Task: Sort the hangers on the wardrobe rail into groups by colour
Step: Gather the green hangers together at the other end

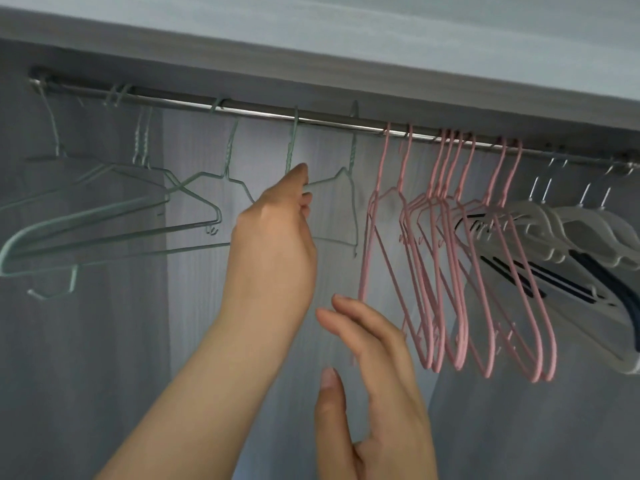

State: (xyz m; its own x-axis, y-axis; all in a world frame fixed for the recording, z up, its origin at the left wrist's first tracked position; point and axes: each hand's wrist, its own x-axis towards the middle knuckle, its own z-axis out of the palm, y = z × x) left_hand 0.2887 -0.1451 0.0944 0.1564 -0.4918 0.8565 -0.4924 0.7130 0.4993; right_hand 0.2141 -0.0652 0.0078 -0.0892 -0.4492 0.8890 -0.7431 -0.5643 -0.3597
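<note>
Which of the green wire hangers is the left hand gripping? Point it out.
The green wire hanger whose hook sits second from the right in the green group: the left hand pinches its neck. The other green ones hang untouched.

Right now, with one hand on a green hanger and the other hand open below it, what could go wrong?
1. The left hand grips a green hanger right beside another green one; their wires may tangle.
2. The right hand is open near the pink hangers and might knock them along the rail.
</note>
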